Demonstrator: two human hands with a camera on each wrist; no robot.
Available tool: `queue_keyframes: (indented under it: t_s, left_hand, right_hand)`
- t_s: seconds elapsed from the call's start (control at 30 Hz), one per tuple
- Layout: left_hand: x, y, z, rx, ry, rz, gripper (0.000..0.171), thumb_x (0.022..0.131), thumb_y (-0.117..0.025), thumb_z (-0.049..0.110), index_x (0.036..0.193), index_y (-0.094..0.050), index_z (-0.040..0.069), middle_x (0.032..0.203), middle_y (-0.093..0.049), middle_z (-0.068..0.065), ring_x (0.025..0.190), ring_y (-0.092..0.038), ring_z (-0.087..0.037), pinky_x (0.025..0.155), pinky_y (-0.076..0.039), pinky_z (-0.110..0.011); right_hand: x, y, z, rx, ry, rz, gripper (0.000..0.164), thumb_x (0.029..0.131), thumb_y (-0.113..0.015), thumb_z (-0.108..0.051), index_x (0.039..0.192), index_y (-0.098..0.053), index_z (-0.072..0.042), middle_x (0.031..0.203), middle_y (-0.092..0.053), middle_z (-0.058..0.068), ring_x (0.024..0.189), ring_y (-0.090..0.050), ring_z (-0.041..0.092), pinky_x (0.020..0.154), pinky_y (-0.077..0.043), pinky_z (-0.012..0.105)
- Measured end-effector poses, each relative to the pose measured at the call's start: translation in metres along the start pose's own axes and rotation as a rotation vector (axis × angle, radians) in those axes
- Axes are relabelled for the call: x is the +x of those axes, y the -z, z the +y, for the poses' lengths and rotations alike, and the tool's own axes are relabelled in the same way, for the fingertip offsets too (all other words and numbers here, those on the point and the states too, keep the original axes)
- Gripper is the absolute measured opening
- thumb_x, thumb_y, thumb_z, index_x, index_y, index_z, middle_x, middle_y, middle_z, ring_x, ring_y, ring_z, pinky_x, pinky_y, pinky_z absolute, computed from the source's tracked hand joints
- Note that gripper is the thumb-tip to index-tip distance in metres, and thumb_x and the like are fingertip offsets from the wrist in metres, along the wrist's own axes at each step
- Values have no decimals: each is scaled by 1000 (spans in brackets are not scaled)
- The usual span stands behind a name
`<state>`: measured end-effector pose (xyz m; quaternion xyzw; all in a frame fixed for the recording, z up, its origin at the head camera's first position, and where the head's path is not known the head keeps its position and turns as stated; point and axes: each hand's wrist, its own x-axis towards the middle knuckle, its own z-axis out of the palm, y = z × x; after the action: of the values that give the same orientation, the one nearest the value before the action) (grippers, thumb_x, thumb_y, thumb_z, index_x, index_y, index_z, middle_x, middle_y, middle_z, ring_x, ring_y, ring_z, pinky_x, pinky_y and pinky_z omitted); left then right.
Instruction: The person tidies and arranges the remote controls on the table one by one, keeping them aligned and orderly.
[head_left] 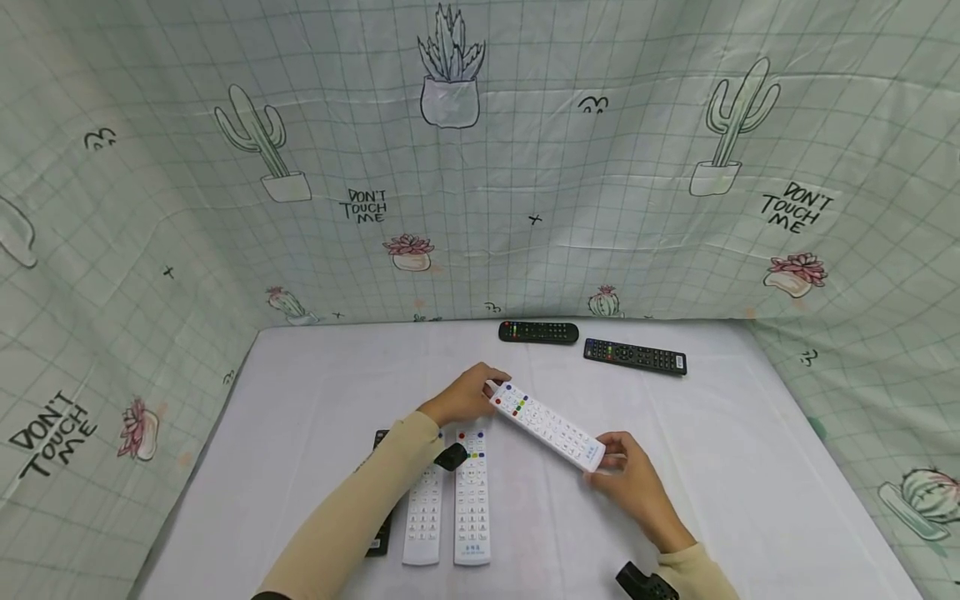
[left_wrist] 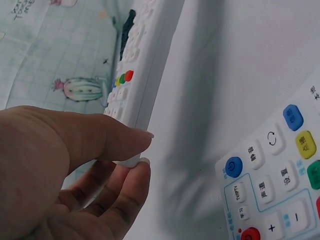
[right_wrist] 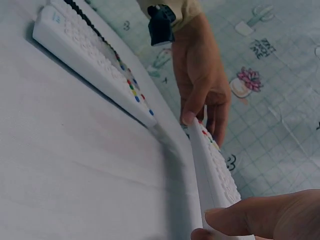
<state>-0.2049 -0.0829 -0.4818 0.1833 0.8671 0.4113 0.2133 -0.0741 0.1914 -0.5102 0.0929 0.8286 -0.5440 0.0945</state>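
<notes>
A white remote control point(head_left: 551, 427) with colored buttons is held between both hands, raised off the table and slanting across the head view. My left hand point(head_left: 467, 397) pinches its far left end between thumb and fingers, as the left wrist view also shows. At the opposite end, my right hand point(head_left: 632, 483) grips the remote with thumb and fingers. Below the left hand lie two more white remotes side by side, one point(head_left: 472, 508) fully to the right and another point(head_left: 423, 521) partly covered by the left forearm. A black remote point(head_left: 380, 540) beside them is mostly hidden by that sleeve.
Toward the back of the white-covered table point(head_left: 300, 375) lie two black remotes, one point(head_left: 538, 332) near the rear edge and one point(head_left: 635, 357) to its right, slightly angled. A cactus-print curtain point(head_left: 525, 167) encloses the table behind and at both sides.
</notes>
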Motion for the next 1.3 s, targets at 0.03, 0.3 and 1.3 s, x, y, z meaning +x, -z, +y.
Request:
queue_keyframes:
  t_s: [0.03,0.3,1.3]
  left_hand:
    - [-1,0,0,8,-6,-6,64,84,-71,-17,146,-59,-3,131,-57,-17,107,-58,-23,84,-54,-28]
    - [-3,-1,1,73,-57,-84,61,88,-72,-13,146,-61,2,134,-58,-16,113,-60,-26,89,-56,-31]
    - [-1,-18,10,192,-114,-240,57,87,-71,-17,140,-67,4,121,-63,-12,104,-59,-22,89,-52,-32]
  right_hand:
    - [-2,-1,1,13,-8,-6,60,81,-80,9,134,-52,5,128,-57,25,114,-66,33,78,-55,26]
    - [-21,-5,8,125,-63,-67,62,79,-79,13,135,-53,3,125,-57,18,110,-67,25,79,-58,27]
    - [-59,-31,23,126,104,-234,72,71,-80,17,138,-53,10,112,-57,14,93,-58,20,76,-59,24]
